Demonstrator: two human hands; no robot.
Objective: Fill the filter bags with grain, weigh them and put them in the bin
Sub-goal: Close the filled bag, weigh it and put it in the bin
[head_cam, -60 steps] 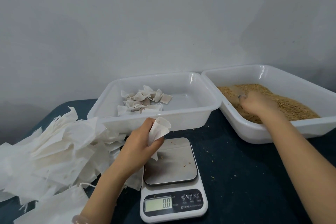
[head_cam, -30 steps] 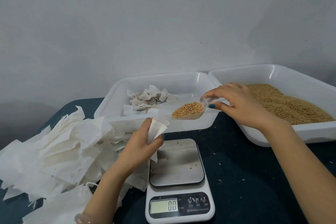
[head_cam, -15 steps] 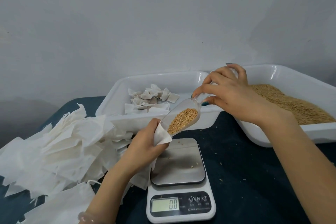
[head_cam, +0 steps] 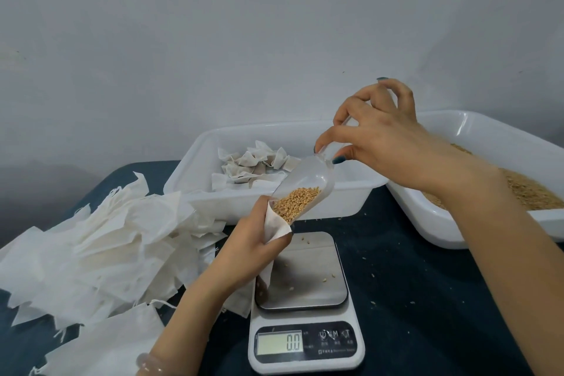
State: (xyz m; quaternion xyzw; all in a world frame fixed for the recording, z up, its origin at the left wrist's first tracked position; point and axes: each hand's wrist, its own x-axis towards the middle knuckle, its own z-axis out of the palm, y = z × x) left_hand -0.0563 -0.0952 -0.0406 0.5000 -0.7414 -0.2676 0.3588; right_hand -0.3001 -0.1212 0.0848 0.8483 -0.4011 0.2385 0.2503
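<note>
My left hand (head_cam: 248, 249) grips a white filter bag (head_cam: 274, 224) with its mouth held open, just above the scale (head_cam: 305, 314). My right hand (head_cam: 375, 134) pinches the handle of a clear plastic scoop (head_cam: 308, 189), tilted steeply with its tip inside the bag's mouth. Golden grain (head_cam: 294, 201) slides down the scoop into the bag. The scale's steel plate holds a few loose grains and its display reads 0.0. Behind it a white bin (head_cam: 351, 192) holds several filled bags (head_cam: 256, 165). At the right a white tray (head_cam: 427, 220) holds loose grain (head_cam: 531, 192).
A big heap of empty white filter bags (head_cam: 100, 247) covers the dark table (head_cam: 427, 299) at the left. Stray grains lie scattered on the table around the scale. A plain grey wall stands close behind the bin and tray.
My right hand brought the full scoop from the grain tray over to the bag and tipped it steeper; its tip now sits in the bag's mouth. The left hand holds the bag in place.
</note>
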